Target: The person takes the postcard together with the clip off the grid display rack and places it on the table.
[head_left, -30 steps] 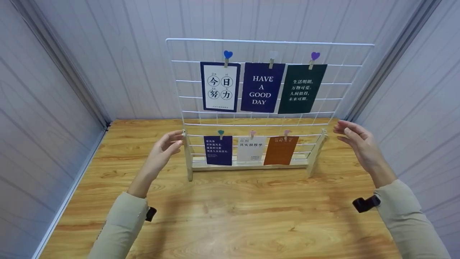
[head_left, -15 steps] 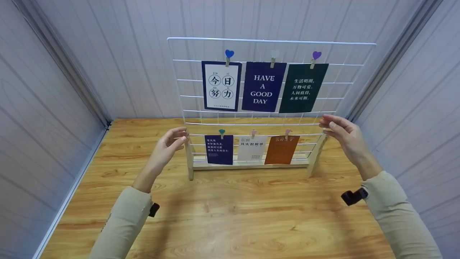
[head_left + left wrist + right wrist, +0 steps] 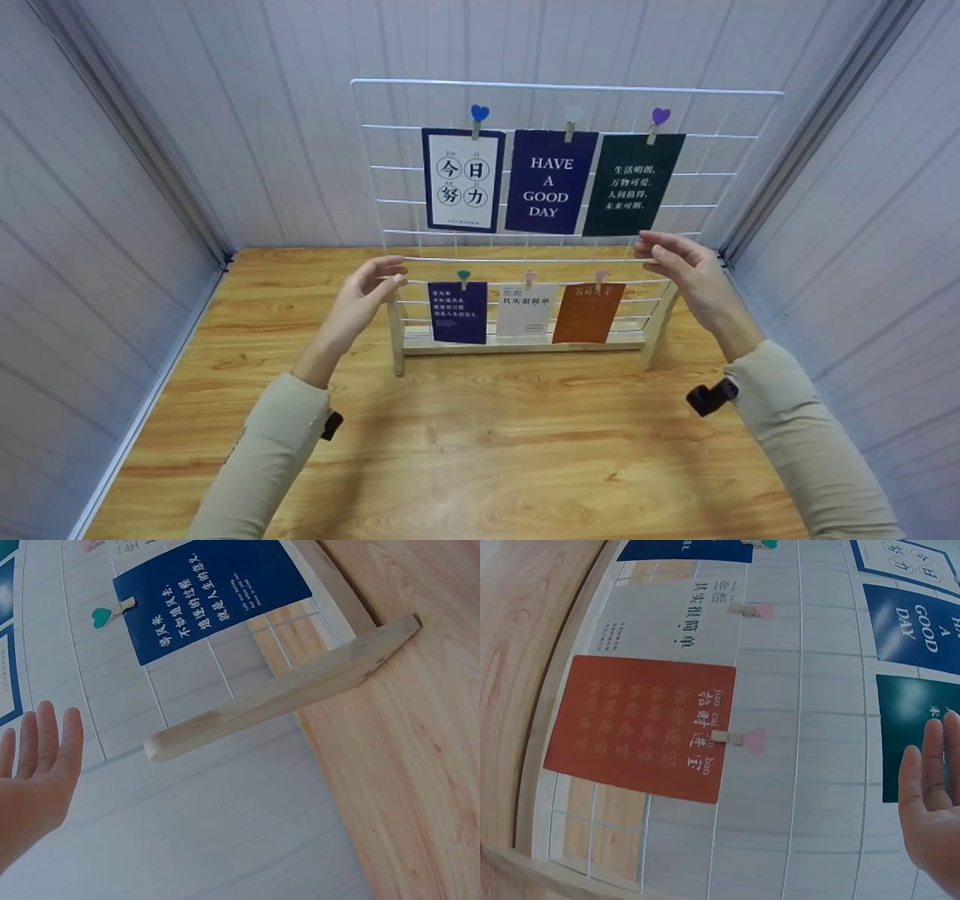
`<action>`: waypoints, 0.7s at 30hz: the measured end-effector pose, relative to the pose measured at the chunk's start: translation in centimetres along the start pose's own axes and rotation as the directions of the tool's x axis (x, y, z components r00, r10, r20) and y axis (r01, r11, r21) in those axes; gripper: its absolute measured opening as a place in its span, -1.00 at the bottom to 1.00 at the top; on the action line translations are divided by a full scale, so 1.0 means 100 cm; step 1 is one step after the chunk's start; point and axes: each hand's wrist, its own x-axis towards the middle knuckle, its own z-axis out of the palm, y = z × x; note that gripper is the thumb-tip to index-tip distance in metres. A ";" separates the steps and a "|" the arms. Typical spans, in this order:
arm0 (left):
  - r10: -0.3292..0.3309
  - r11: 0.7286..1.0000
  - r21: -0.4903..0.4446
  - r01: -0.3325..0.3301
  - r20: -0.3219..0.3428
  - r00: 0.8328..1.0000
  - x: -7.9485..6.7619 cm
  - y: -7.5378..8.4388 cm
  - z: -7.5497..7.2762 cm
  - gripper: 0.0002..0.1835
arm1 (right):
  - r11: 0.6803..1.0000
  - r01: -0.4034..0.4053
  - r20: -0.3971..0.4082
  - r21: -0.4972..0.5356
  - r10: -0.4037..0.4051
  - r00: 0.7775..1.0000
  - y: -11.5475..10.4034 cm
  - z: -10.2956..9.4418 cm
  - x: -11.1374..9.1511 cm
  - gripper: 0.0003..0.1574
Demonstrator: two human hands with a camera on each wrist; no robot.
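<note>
A white wire grid rack [image 3: 566,86] stands in a wooden base [image 3: 525,348]. Heart-topped clothespins hold cards in two rows. Along the upper row hang a white card with a blue border [image 3: 461,214], a dark blue "HAVE A GOOD DAY" card [image 3: 549,180] and a dark green card [image 3: 630,221]. The lower row has a blue card [image 3: 217,596], a white card [image 3: 525,321] and an orange card [image 3: 641,727]. My left hand [image 3: 365,291] is by the grid's left side, fingers relaxed, holding nothing. My right hand [image 3: 694,281], also holding nothing, has its fingertips near the green card's lower corner.
The rack stands on a wood-grain surface [image 3: 480,450], close to the back wall [image 3: 300,150]. Panelled walls rise on the left [image 3: 75,225] and right [image 3: 885,247]. The base's left wooden post [image 3: 277,694] sticks out beside the grid.
Both hands have moved inward, the left to the right and slightly up, the right to the left and up from outside the rack. The rack and cards have stayed in place.
</note>
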 end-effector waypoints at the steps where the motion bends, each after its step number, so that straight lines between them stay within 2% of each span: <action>1: 0.006 1.000 -0.001 -0.006 0.001 1.000 0.001 0.001 0.001 -0.63 | 1.000 0.003 0.003 0.005 -0.003 1.000 0.000 0.002 0.001 -0.56; 6: 0.027 0.999 -0.019 -0.027 -0.001 1.000 0.007 0.002 0.004 -0.63 | 0.999 0.029 0.011 0.035 -0.029 1.000 -0.002 0.013 0.009 -0.59; 13: 0.060 0.997 -0.055 -0.061 -0.006 0.998 0.025 -0.013 0.004 -0.62 | 0.997 0.052 0.030 0.064 -0.054 0.998 -0.004 0.033 0.021 -0.63; 18: 0.101 0.994 -0.038 -0.102 -0.028 0.994 0.031 -0.014 0.007 -0.64 | 0.997 0.050 0.035 0.067 -0.052 0.998 -0.008 0.046 0.028 -0.63; 21: 0.104 0.994 -0.029 -0.105 -0.033 0.994 0.033 -0.013 0.008 -0.64 | 0.997 0.049 0.046 0.064 -0.052 0.998 -0.010 0.054 0.032 -0.61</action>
